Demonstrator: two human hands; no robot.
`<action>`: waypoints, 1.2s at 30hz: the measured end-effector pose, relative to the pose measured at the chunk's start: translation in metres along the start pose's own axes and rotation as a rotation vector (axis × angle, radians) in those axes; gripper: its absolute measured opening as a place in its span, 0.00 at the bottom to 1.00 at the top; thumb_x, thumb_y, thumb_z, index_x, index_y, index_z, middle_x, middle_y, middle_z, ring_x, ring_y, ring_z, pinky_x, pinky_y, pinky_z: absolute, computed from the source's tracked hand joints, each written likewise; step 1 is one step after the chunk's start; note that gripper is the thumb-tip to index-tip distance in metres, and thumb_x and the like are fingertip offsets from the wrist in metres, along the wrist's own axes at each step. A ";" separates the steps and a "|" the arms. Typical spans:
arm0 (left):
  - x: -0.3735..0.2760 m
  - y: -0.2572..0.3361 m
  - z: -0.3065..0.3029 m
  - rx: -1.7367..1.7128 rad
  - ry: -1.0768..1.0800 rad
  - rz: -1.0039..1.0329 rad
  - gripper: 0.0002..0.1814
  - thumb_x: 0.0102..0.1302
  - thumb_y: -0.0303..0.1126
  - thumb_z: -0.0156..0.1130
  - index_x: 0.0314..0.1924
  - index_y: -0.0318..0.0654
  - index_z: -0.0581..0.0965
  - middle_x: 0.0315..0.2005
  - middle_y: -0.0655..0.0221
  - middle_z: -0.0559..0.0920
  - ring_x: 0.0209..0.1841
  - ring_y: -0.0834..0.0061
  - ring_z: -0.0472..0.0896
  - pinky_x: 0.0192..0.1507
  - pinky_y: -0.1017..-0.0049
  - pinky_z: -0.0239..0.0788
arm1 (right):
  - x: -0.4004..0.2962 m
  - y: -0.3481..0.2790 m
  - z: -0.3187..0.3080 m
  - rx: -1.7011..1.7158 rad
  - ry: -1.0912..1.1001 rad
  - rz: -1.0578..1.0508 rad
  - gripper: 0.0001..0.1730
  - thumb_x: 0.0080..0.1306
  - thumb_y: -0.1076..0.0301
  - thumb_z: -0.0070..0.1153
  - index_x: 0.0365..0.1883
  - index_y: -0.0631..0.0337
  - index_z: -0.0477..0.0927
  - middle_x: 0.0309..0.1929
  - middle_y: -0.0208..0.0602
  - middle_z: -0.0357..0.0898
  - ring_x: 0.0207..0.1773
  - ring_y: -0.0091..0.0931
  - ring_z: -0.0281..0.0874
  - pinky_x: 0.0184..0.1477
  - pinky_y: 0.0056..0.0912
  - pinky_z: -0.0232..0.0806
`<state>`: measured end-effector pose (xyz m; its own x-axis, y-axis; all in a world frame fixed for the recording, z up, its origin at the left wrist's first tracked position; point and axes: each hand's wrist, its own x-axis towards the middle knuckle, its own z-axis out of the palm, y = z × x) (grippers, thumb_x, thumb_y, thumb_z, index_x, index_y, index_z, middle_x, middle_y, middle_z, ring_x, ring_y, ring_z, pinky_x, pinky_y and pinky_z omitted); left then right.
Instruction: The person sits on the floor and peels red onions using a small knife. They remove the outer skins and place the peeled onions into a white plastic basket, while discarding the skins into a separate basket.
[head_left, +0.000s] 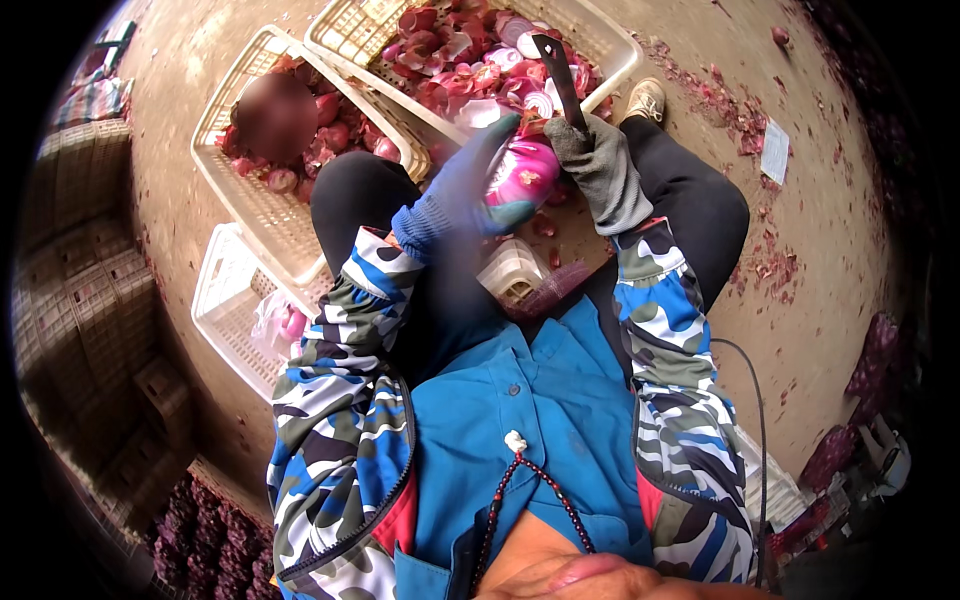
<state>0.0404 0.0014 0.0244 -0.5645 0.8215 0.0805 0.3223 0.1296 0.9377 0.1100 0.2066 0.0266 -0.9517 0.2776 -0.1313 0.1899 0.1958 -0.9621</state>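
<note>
My left hand (465, 184), in a blue knit glove with green-coated fingers, is wrapped around a peeled red onion (527, 172). The onion is glossy pink-purple, with its pale root or stem end facing up. Close on its right, my right hand (596, 169) in a grey glove grips a dark knife (560, 79), whose blade points up and away from me. Just beyond both hands stands a cream plastic crate (630, 52) full of onion skins (465, 82) and cut onion slices (537, 103).
A second crate (247, 217) at left holds unpeeled red onions (328, 142); a blurred patch covers part. Below it, a white crate (225, 300) holds a plastic bag (274, 315) and pink onions. Stacked crates (82, 285) line the left. A paper (774, 152) lies among floor skins.
</note>
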 end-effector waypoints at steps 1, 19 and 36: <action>0.000 0.001 0.000 -0.005 -0.007 -0.002 0.49 0.56 0.47 0.71 0.69 0.29 0.57 0.65 0.48 0.66 0.69 0.57 0.64 0.70 0.65 0.54 | 0.001 0.002 -0.001 -0.005 -0.004 0.027 0.17 0.65 0.56 0.62 0.37 0.65 0.82 0.23 0.28 0.78 0.29 0.14 0.69 0.32 0.24 0.66; 0.006 -0.035 0.009 -0.030 0.245 -0.336 0.51 0.58 0.48 0.70 0.71 0.28 0.52 0.68 0.47 0.60 0.71 0.59 0.59 0.70 0.67 0.51 | -0.011 -0.016 0.014 0.175 0.034 0.075 0.09 0.66 0.71 0.58 0.44 0.60 0.82 0.27 0.17 0.74 0.28 0.09 0.66 0.31 0.14 0.62; 0.000 -0.035 0.010 0.167 0.309 -0.110 0.50 0.56 0.35 0.69 0.72 0.32 0.51 0.68 0.53 0.59 0.71 0.65 0.58 0.70 0.69 0.50 | -0.014 -0.023 0.030 0.272 -0.036 0.306 0.26 0.61 0.61 0.66 0.54 0.64 0.76 0.33 0.26 0.74 0.29 0.14 0.70 0.29 0.18 0.65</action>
<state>0.0362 0.0027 -0.0118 -0.7972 0.5945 0.1048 0.3524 0.3174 0.8804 0.1119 0.1695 0.0435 -0.8701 0.2500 -0.4248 0.3992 -0.1482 -0.9048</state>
